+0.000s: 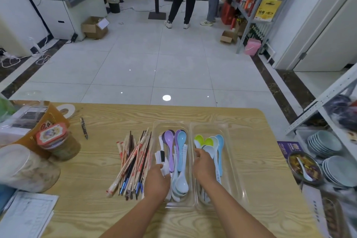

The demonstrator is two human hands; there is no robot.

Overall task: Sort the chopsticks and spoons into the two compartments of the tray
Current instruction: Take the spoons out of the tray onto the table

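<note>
Curling round a bunch of white spoons (165, 169), the fingers (157, 167) of the left hand (156, 180) clamp their handles at the near end of the left compartment (170, 124) of a clear plastic tray (191, 127). Purple, blue and pale spoons (180, 152) lie lengthwise beside that hand, bowls mostly pointing away.

The right hand (204, 167) reaches into the right compartment (230, 179), fingertips (198, 153) at a pale blue spoon (210, 150). The back of the hand hides the grip, so I cannot tell whether the fingers pinch it or only touch it. Green and blue spoons (201, 139) sit just beyond.

Both compartments hold spoons and neither holds chopsticks. The chopsticks (133, 160) lie in a loose heap on the wooden table (193, 114), just left of the tray (some in red-printed paper sleeves, some bare and dark). My reading is that the spoons need gathering into one side, probably to free the other side for the heap.

Further out on the left stand a cup with a red lid (51, 133) and a pen (84, 127); neither has print I can read. To the right, a purple box (288, 148) shows the word "KING". A yellow box (267, 8) on the far shelf carries Chinese lettering too small to read surely. Stacked plates (324, 142) rest on a low shelf.
</note>
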